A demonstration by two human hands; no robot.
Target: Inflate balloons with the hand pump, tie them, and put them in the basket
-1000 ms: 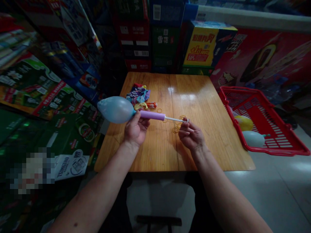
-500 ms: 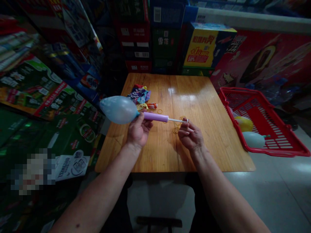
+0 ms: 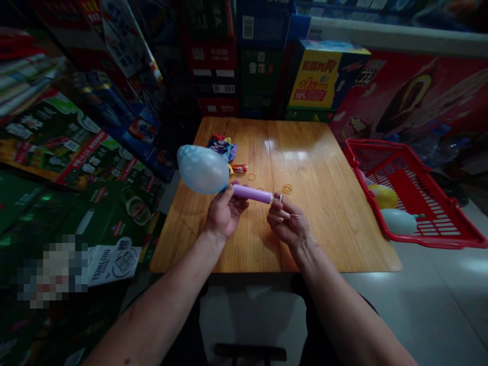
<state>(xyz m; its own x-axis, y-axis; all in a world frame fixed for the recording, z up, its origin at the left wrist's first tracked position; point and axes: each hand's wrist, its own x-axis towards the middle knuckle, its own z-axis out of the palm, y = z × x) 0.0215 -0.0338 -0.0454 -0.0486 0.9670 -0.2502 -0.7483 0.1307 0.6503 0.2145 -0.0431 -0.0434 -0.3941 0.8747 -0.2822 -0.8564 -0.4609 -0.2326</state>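
Observation:
A pale blue inflated balloon [image 3: 203, 169] sits on the left end of a purple hand pump [image 3: 252, 193]. Where the balloon's neck meets the pump, my left hand [image 3: 224, 212] is closed round both. My right hand [image 3: 286, 218] grips the white handle at the pump's right end, with the rod almost fully inside the barrel. Behind the balloon lies a pile of uninflated balloons [image 3: 224, 147], with an orange-and-white one [image 3: 239, 168] beside it. Several yellow rubber bands [image 3: 287, 189] rest on the wooden table [image 3: 316, 168] beyond my right hand.
A red basket [image 3: 438, 241] at the table's right side holds a yellow balloon [image 3: 383, 195] and a pale green balloon [image 3: 398, 221]. Stacked cartons [image 3: 259, 68] stand behind the table, and green beer boxes [image 3: 76, 137] line the left.
My right hand has moved left, pushing the pump rod into the barrel. My left hand, the pump and the balloon have shifted slightly right, and the balloon looks rounder.

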